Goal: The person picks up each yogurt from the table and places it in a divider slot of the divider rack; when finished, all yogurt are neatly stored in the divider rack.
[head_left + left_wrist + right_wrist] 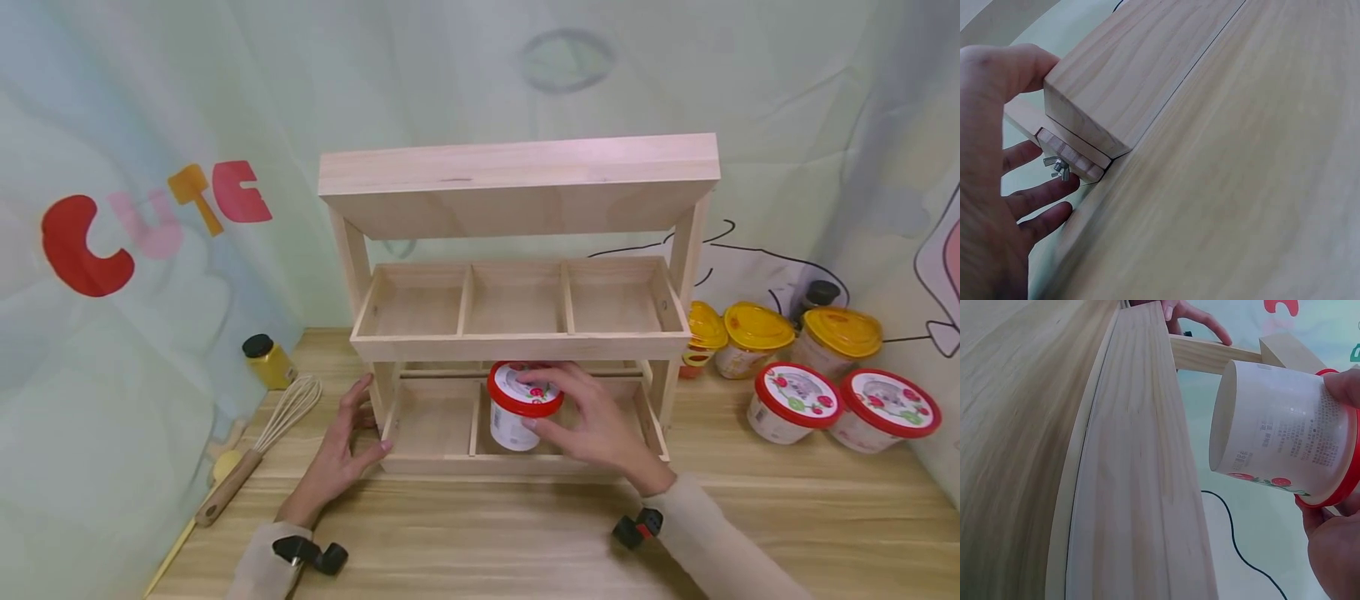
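Two hands at the rack: right grip around half-hidden red-lidded tub, left grip wide

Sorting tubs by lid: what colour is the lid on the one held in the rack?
Red rim, white top with strawberries on the held tub; head view shows it best.

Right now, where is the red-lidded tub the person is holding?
In the head view, the red-lidded tub sits in the right hand at the middle compartment of the wooden rack's lower tray, while the left hand touches the rack's left corner.
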### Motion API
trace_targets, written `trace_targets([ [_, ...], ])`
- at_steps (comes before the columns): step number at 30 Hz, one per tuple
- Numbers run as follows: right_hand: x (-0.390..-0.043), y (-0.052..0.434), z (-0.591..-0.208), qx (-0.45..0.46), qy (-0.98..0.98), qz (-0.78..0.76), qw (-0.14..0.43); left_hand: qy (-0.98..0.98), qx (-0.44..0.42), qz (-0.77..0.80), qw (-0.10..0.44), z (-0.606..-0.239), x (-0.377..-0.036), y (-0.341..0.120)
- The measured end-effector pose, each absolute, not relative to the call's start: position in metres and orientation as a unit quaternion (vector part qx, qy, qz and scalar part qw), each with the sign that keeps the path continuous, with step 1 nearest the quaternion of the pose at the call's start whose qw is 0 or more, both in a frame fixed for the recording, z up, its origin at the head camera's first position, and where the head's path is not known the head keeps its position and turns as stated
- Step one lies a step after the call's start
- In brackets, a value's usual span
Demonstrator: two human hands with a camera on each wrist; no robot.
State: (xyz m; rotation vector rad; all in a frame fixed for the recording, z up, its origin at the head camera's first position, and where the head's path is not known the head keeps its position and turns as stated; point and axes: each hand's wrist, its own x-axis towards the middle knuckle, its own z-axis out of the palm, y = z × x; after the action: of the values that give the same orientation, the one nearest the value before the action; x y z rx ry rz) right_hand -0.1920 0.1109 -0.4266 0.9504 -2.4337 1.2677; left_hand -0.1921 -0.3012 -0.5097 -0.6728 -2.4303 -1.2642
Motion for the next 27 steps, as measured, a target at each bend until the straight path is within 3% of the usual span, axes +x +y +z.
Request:
trace_targets([
  [27,-0.208,0.055,-0.431,0.366,-0.806,0.444,0.135,-0.853,-0.229,-0.444,0.151,-0.508,-0.191,-0.300],
])
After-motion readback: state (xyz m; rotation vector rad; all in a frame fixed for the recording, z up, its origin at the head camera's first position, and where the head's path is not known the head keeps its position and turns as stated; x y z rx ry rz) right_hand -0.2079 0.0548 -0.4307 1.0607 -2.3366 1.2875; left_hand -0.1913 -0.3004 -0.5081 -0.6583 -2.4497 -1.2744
